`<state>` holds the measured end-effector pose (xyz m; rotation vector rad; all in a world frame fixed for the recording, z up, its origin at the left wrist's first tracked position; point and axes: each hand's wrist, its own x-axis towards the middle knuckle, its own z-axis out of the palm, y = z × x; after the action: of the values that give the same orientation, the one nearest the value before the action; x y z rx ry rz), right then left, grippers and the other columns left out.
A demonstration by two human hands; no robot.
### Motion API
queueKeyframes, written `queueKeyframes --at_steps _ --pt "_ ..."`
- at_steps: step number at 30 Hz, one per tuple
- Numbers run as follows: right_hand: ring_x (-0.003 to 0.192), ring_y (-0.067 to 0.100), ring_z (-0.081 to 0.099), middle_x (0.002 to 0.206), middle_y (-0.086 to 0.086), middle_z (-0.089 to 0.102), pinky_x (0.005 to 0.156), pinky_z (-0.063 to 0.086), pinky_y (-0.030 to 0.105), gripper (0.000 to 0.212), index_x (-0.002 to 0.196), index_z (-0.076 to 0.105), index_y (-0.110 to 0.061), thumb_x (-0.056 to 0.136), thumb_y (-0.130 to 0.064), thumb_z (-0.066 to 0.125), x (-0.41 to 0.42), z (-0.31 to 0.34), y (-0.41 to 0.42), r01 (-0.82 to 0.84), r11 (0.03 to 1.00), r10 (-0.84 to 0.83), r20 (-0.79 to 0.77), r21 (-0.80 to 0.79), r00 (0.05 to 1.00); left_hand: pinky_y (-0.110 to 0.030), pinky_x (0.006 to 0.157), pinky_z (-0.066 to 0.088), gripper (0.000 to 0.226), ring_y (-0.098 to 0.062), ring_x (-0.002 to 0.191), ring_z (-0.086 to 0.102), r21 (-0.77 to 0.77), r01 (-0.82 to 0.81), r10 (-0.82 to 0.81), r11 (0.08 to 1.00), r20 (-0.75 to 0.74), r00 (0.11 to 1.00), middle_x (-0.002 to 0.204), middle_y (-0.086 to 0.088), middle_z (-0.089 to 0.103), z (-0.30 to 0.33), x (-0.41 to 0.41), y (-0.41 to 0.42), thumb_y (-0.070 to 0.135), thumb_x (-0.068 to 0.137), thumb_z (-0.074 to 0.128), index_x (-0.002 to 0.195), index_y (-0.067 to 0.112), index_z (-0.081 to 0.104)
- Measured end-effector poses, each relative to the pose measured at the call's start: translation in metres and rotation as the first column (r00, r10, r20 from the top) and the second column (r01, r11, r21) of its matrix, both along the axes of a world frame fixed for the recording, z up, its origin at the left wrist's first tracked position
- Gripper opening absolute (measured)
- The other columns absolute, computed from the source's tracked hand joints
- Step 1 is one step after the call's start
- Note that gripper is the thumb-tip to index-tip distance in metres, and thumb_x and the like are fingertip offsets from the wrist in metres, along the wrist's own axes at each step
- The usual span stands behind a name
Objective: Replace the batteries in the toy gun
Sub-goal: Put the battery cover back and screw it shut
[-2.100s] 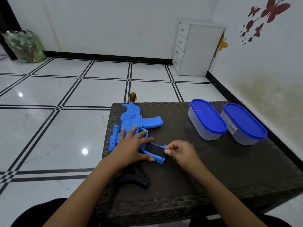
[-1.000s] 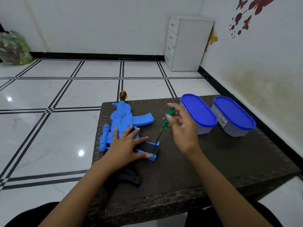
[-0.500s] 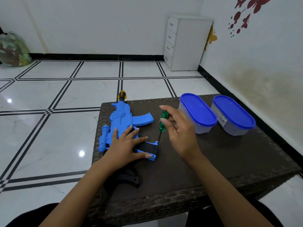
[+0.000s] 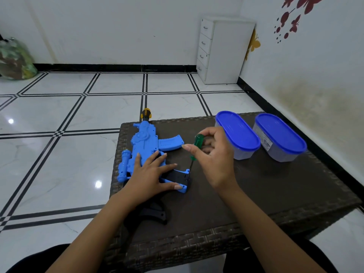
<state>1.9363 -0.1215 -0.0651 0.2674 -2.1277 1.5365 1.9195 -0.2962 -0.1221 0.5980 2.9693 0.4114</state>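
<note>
A blue toy gun [image 4: 146, 143] lies on the dark woven table [image 4: 275, 194], its yellow-tipped muzzle at the far edge and its black stock toward me. My left hand [image 4: 152, 175] rests flat on the gun's body, fingers spread, beside the black battery cover [image 4: 180, 176] on the grip. My right hand [image 4: 213, 156] pinches the green handle of a screwdriver [image 4: 195, 149], which stands nearly upright. Its thin shaft reaches down to the right edge of the battery cover. No batteries are visible.
Two clear tubs with blue lids [image 4: 237, 134] [image 4: 279, 136] stand at the table's back right. A white drawer unit [image 4: 224, 50] sits in the far corner by the wall. A bag [image 4: 15, 60] lies on the tiled floor at far left.
My right hand went from the grip's end to holding the green screwdriver, then turned it over the battery cover. My left hand has stayed on the gun.
</note>
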Motion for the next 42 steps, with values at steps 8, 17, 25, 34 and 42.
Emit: queueKeyframes --at_steps 8,17,25,34,42 --pt "0.099 -0.005 0.054 0.107 -0.011 0.057 0.081 0.045 0.008 0.032 0.118 0.062 -0.012 0.09 -0.027 0.054 0.0002 -0.0051 -0.0036 0.033 0.984 -0.001 -0.177 0.176 0.984 -0.054 0.111 -0.014 0.118 -0.012 0.144 -0.002 0.005 -0.003 0.003 1.0 0.014 1.0 0.156 0.005 0.015 0.0016 0.0012 0.0006 0.098 0.034 -0.004 0.135 0.049 0.033" --pt "0.09 0.005 0.058 0.099 -0.006 0.06 0.074 0.051 0.016 0.033 0.12 0.06 -0.013 0.088 -0.018 0.058 0.003 -0.0072 -0.0078 0.032 0.981 0.021 -0.265 0.194 0.964 -0.055 0.11 -0.014 0.12 -0.012 0.144 -0.001 -0.017 -0.009 0.009 1.0 0.006 1.0 0.156 0.005 0.014 0.0016 0.0012 0.0018 0.098 0.033 -0.007 0.135 0.049 0.032" --pt "0.116 0.004 0.05 0.121 -0.006 0.054 0.096 0.037 0.007 0.035 0.126 0.055 -0.006 0.094 -0.009 0.043 0.0033 -0.0085 -0.0095 0.021 0.985 0.016 -0.213 0.17 0.977 -0.055 0.111 -0.013 0.119 -0.011 0.144 -0.001 -0.012 -0.01 0.01 1.0 0.006 1.0 0.156 0.005 0.013 0.0014 0.0015 0.0018 0.098 0.034 -0.006 0.135 0.049 0.032" --pt "0.089 0.003 0.057 0.098 -0.012 0.058 0.074 0.049 0.017 0.023 0.106 0.067 -0.013 0.085 -0.021 0.062 -0.0006 -0.01 -0.0079 0.096 0.981 -0.051 -0.256 0.167 0.965 -0.055 0.11 -0.014 0.118 -0.011 0.144 -0.002 -0.022 -0.006 0.006 1.0 0.004 1.0 0.156 0.005 0.013 0.0001 -0.0002 0.0025 0.097 0.035 -0.007 0.135 0.049 0.032" --pt "0.107 0.001 0.053 0.11 -0.005 0.059 0.092 0.041 0.008 0.031 0.116 0.063 -0.004 0.091 -0.011 0.047 0.0048 -0.0057 -0.0104 0.081 0.986 -0.041 -0.258 0.143 0.965 -0.055 0.111 -0.013 0.116 -0.01 0.144 0.001 0.007 -0.022 0.022 1.0 -0.004 1.0 0.156 0.006 0.015 -0.0002 0.0015 0.0018 0.097 0.037 -0.007 0.134 0.048 0.035"
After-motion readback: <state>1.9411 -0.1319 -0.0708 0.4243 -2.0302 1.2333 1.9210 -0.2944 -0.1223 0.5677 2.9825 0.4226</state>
